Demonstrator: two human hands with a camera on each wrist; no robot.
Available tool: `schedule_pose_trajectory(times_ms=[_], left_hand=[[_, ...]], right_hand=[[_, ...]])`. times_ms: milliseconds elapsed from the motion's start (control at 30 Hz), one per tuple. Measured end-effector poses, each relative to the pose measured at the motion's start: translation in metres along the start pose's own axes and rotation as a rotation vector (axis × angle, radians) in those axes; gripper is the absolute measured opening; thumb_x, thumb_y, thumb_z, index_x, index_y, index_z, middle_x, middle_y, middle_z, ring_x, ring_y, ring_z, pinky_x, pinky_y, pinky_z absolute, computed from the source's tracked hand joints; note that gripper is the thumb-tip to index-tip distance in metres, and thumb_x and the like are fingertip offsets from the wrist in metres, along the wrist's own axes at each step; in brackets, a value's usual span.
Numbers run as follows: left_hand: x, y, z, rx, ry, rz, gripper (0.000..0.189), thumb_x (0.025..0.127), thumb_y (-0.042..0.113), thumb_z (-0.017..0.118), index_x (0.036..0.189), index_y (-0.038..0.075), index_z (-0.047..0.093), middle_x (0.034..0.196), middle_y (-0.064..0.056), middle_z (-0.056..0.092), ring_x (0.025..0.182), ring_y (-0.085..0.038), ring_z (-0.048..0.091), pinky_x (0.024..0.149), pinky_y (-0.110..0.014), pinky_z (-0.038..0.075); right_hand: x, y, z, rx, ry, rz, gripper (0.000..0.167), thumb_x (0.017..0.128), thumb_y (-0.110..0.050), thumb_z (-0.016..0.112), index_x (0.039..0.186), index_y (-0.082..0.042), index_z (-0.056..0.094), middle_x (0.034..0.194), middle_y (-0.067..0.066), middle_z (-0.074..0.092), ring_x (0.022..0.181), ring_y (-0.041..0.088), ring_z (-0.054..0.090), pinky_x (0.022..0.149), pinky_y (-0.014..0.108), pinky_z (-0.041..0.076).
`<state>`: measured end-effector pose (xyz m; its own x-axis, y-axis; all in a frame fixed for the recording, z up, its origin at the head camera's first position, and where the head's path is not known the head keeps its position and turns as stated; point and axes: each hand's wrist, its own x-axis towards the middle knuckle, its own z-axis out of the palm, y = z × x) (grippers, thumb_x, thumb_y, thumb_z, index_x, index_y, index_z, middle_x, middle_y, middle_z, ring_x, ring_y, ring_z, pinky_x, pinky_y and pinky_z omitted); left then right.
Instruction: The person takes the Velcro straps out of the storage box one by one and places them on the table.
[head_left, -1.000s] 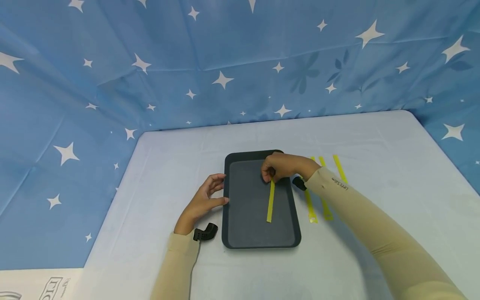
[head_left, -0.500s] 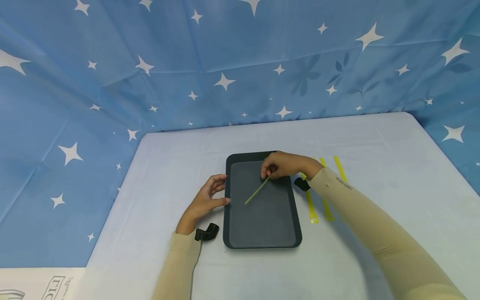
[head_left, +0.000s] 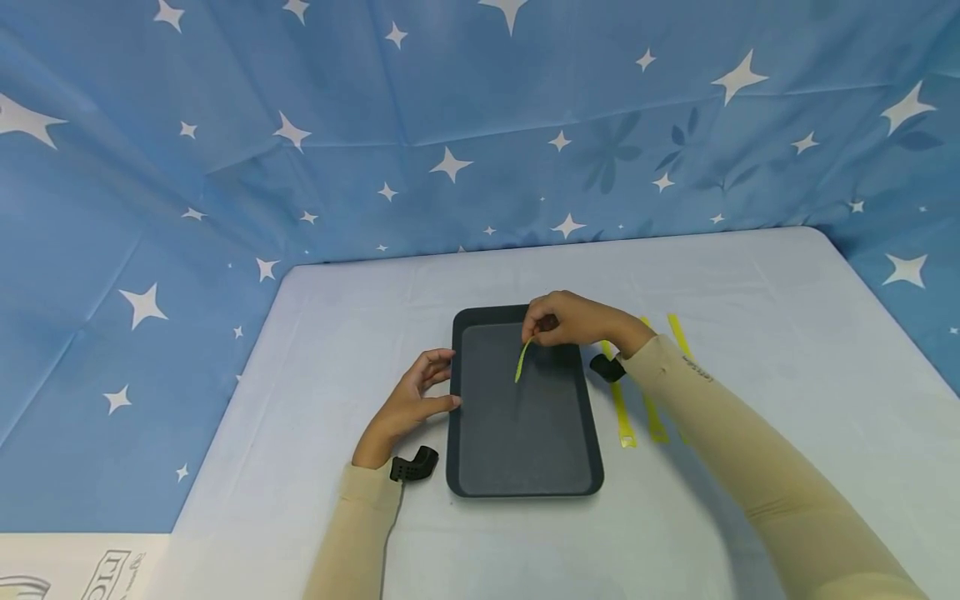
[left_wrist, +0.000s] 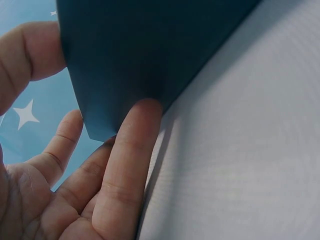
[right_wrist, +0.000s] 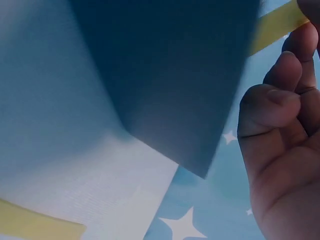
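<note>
A dark grey rectangular tray point(head_left: 525, 454) lies on the white table. Over its upper right part, my right hand point(head_left: 573, 321) pinches one end of a yellow hook-and-loop cable tie point(head_left: 522, 362); the free end curves down above the tray floor. In the right wrist view the pinched cable tie point(right_wrist: 272, 29) passes behind the tray wall, its grip partly cut off by the frame edge. My left hand point(head_left: 408, 404) rests against the tray's left side. The left wrist view shows its extended fingers point(left_wrist: 131, 165) touching the outer wall, with the thumb at the rim.
Right of the tray lie several more yellow cable ties: one nearest the tray point(head_left: 624, 421), a middle cable tie point(head_left: 654, 421) and a right cable tie point(head_left: 678, 333), partly covered by the right forearm. A blue star-patterned curtain point(head_left: 480, 125) borders the table's far edge.
The held cable tie has swung from pointing toward me, out to the left, and now hangs curved. My right hand has risen slightly. The left hand stays at the tray's side.
</note>
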<state>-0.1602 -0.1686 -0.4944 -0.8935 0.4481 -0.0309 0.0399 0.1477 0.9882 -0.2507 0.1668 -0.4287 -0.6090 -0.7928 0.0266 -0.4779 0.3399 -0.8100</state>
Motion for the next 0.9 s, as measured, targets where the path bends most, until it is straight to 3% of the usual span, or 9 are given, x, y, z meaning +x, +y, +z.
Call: schedule_pose_trajectory(times_ms=[267, 467, 667, 900], left_hand=[[0.0, 0.001, 0.0, 0.01, 0.006, -0.006, 0.076, 0.089, -0.001, 0.076, 0.157, -0.003, 0.042, 0.159, -0.028, 0.05, 0.146, -0.047, 0.047, 0.123, -0.066, 0.03], [-0.001, 0.002, 0.0, 0.014, 0.006, -0.011, 0.076, 0.089, 0.0, 0.076, 0.157, -0.003, 0.042, 0.159, -0.027, 0.05, 0.147, -0.046, 0.047, 0.124, -0.065, 0.029], [-0.001, 0.002, 0.0, 0.009, -0.001, -0.001, 0.075, 0.09, 0.0, 0.075, 0.157, -0.005, 0.041, 0.159, -0.029, 0.05, 0.146, -0.047, 0.047, 0.123, -0.064, 0.031], [-0.001, 0.002, 0.0, 0.01, 0.0, 0.01, 0.075, 0.091, 0.001, 0.075, 0.157, -0.006, 0.041, 0.158, -0.03, 0.05, 0.146, -0.048, 0.047, 0.124, -0.066, 0.029]], right_hand=[[-0.004, -0.007, -0.002, 0.037, 0.053, -0.019, 0.01, 0.101, 0.004, 0.07, 0.107, 0.009, 0.075, 0.102, 0.014, 0.071, 0.088, 0.021, 0.064, 0.083, 0.031, 0.057], [-0.009, -0.014, -0.005, 0.058, 0.123, -0.01, 0.006, 0.1, 0.003, 0.073, 0.105, 0.005, 0.076, 0.101, 0.012, 0.072, 0.083, 0.017, 0.065, 0.075, 0.029, 0.056], [-0.015, -0.019, -0.007, 0.135, 0.16, -0.019, 0.006, 0.101, 0.005, 0.071, 0.105, 0.006, 0.075, 0.099, 0.017, 0.073, 0.085, 0.02, 0.068, 0.081, 0.029, 0.058], [-0.022, -0.022, -0.007, 0.156, 0.178, -0.008, 0.005, 0.104, 0.002, 0.068, 0.104, 0.002, 0.074, 0.084, 0.015, 0.065, 0.073, 0.042, 0.056, 0.069, 0.042, 0.053]])
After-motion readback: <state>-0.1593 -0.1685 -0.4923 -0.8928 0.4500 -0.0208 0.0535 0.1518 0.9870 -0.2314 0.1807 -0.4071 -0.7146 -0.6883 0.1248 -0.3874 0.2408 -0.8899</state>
